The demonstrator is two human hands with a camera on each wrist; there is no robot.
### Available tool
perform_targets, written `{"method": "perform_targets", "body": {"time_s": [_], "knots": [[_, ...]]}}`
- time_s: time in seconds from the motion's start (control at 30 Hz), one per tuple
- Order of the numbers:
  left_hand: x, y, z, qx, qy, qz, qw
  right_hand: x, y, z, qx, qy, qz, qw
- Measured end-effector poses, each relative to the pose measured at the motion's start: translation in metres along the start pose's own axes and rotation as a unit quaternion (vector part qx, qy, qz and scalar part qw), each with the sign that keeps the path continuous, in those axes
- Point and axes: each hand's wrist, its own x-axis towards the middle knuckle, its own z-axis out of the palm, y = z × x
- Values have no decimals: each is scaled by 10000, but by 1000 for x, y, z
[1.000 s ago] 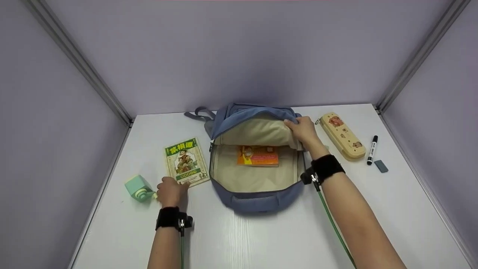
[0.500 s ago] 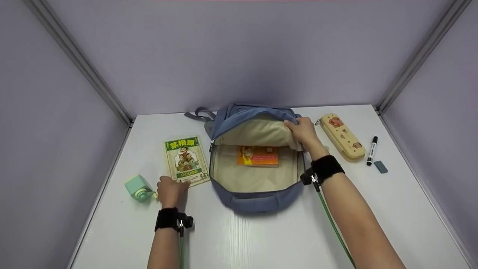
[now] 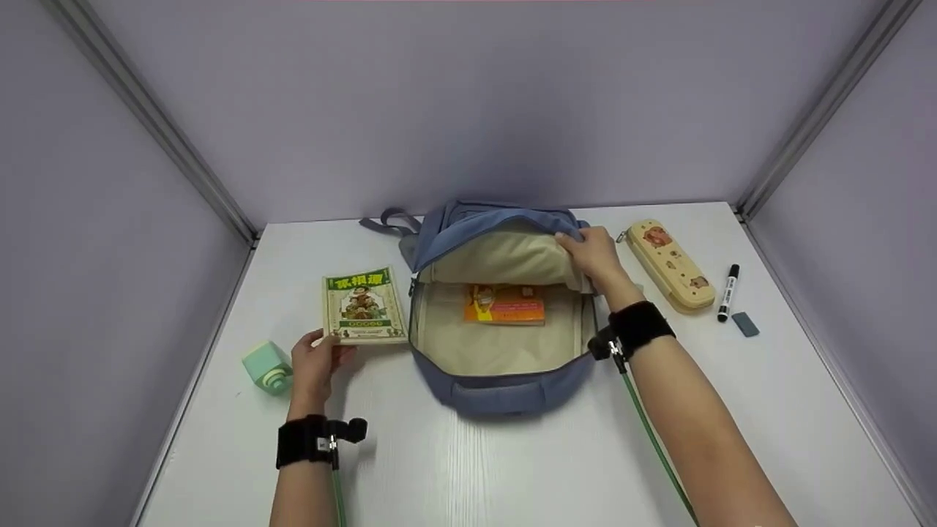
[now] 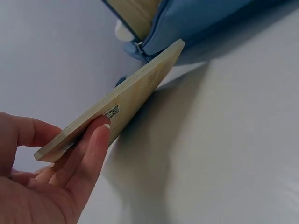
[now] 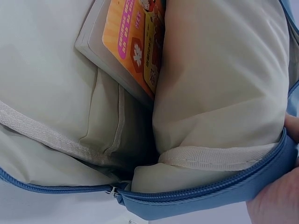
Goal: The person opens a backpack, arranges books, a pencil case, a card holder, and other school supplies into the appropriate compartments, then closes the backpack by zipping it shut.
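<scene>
My left hand [image 3: 315,366] grips a green and cream book [image 3: 362,307] by its near left corner, thumb on the cover and fingers underneath. In the left wrist view the book [image 4: 126,93] is tilted, its near side raised above the table over its shadow. A blue backpack [image 3: 501,399] lies unzipped in the middle. My right hand [image 3: 596,256] pinches the edge of its front flap and holds it up. Inside the beige lining an orange book [image 3: 505,304] lies partly under the flap; the right wrist view shows this orange book [image 5: 135,44] deep in the opening.
A mint-green bottle with a pump top [image 3: 267,366] lies left of my left hand. On the right are a cream pencil case [image 3: 670,267], a black and white marker [image 3: 728,293] and a dark eraser [image 3: 745,324]. Grey-purple panels [image 3: 468,102] enclose the white table.
My left hand has taken hold of the green book and lifted its near edge off the table. The right hand keeps holding the flap.
</scene>
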Motion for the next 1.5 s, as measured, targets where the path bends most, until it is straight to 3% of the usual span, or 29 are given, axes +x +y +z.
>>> {"method": "perform_targets", "body": {"time_s": [0.13, 0.27, 0.43, 0.67, 0.83, 1.1, 1.3, 1.5], "knots": [[-3, 4, -5, -842, -89, -99, 9964, 0, 1, 1, 2, -39, 60, 10000], [-7, 10, -4, -1300, -17, -46, 9915, 0, 1, 1, -38, -23, 79, 10000], [-16, 18, 0, -1434, 19, 144, 9896, 0, 1, 1, -48, -25, 105, 9999], [-31, 28, 3, -1482, -512, 706, 9851, 1, 0, 1, -118, 11, 150, 9998], [-40, 34, 7, -1973, -645, 928, 9738, 0, 1, 0, -136, -74, -18, 9999], [-52, 44, 15, -2931, -1015, 771, 9475, -1, 2, 0, 100, -102, -49, 9999], [-59, 46, 23, -3099, -1496, 739, 9360, -1, 1, 0, -100, -2, -20, 9999], [-63, 41, 31, -2634, -2555, 794, 9268, -1, 1, -2, 21, -26, 12, 10000]]}}
